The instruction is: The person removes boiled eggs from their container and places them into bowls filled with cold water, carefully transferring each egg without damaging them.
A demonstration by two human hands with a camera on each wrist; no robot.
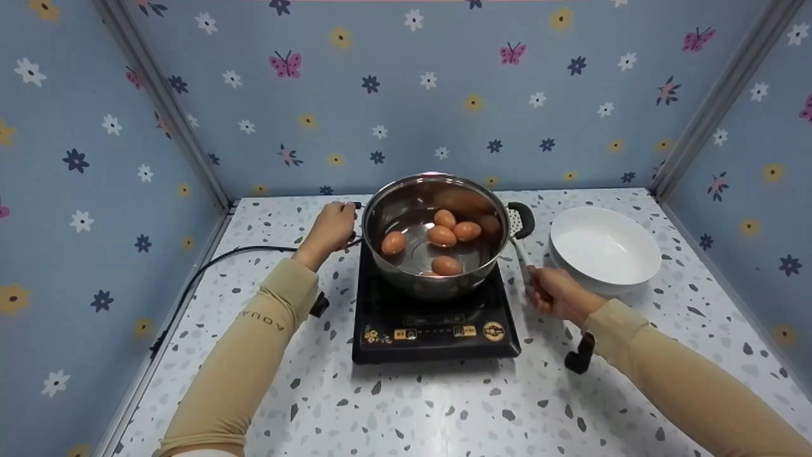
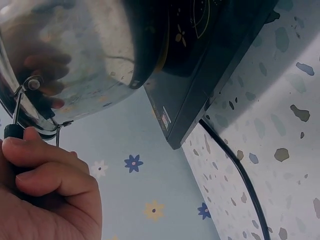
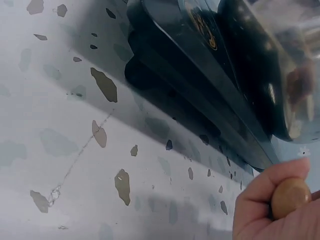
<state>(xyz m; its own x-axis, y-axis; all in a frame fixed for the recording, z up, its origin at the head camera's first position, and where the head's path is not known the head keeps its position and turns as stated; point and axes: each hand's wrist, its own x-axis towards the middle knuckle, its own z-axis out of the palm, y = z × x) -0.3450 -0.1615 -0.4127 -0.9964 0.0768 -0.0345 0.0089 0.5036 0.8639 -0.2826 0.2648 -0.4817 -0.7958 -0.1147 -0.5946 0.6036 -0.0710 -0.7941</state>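
Several brown eggs [image 1: 442, 236] lie in a steel pot [image 1: 425, 287], which stands on a black induction cooker [image 1: 438, 346]. My left hand [image 1: 332, 230] grips the black handle [image 2: 14, 131] on the pot's left side, its fingers curled round it. To the right of the cooker, my right hand [image 1: 557, 292] holds a skimmer [image 1: 514, 222] by its handle, and the rounded wooden end [image 3: 291, 198] shows inside the curled fingers. The skimmer's perforated head is up beside the pot's right handle [image 1: 526, 220], which partly hides it.
A white bowl [image 1: 606, 247] stands on the speckled table [image 1: 444, 406], right of the pot and beyond my right hand. From the cooker's left side a black cord [image 1: 219, 259] runs over the table's left edge. Flowered panels [image 1: 406, 95] enclose the back and sides.
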